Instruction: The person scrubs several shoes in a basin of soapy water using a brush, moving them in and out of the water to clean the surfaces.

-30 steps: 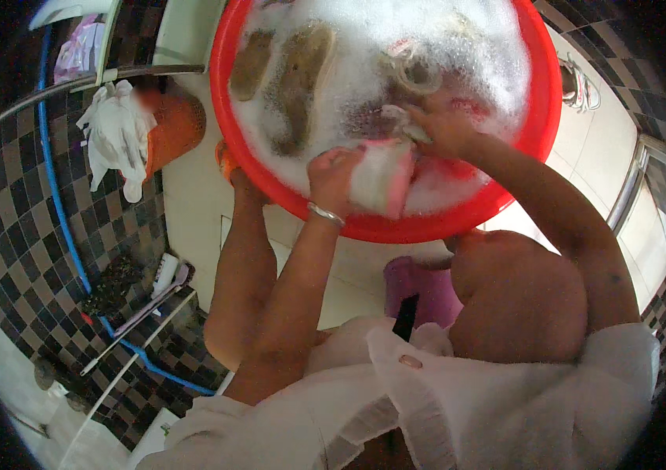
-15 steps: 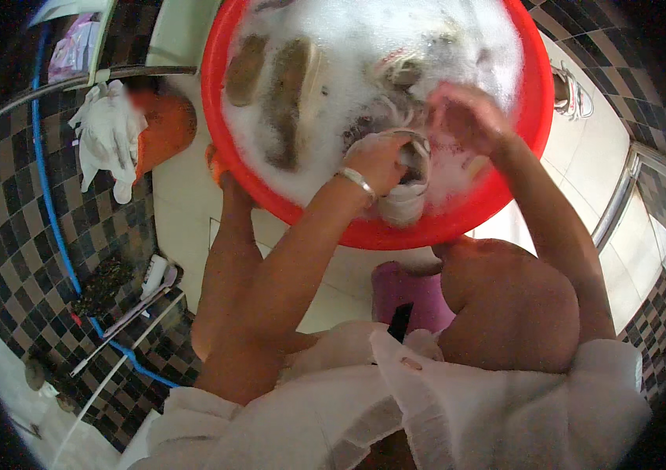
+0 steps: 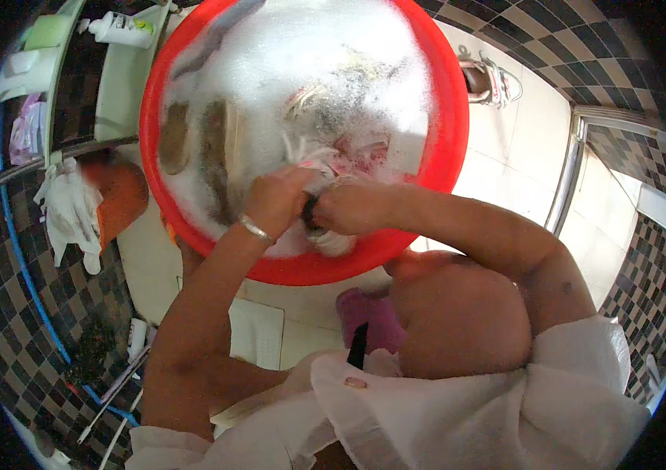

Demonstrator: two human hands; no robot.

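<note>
A pale sneaker [image 3: 333, 243] lies at the near side of a big red basin [image 3: 449, 110] full of white suds, its heel toward me. My left hand [image 3: 274, 202] is closed on the left side of its opening. My right hand [image 3: 355, 205] has curled fingers at the opening's right side; their tips are partly hidden. White laces [image 3: 302, 149] show just beyond my hands. Further left in the suds rest shoes with brown soles [image 3: 223, 160]. Another light shoe [image 3: 305, 100], half covered by foam, lies farther back.
A sneaker [image 3: 494, 84] stands on the tiled floor right of the basin. At the left are an orange bucket [image 3: 131, 194] with white cloth [image 3: 74, 207] over it, a pale green shelf [image 3: 125, 94] and a blue hose [image 3: 29, 274]. A purple stool [image 3: 372, 321] is beneath me.
My right hand, blurred and raised beyond the shoe before, has come down onto its opening. My left hand keeps hold of the shoe. The whole view has shifted, placing the basin lower and farther left.
</note>
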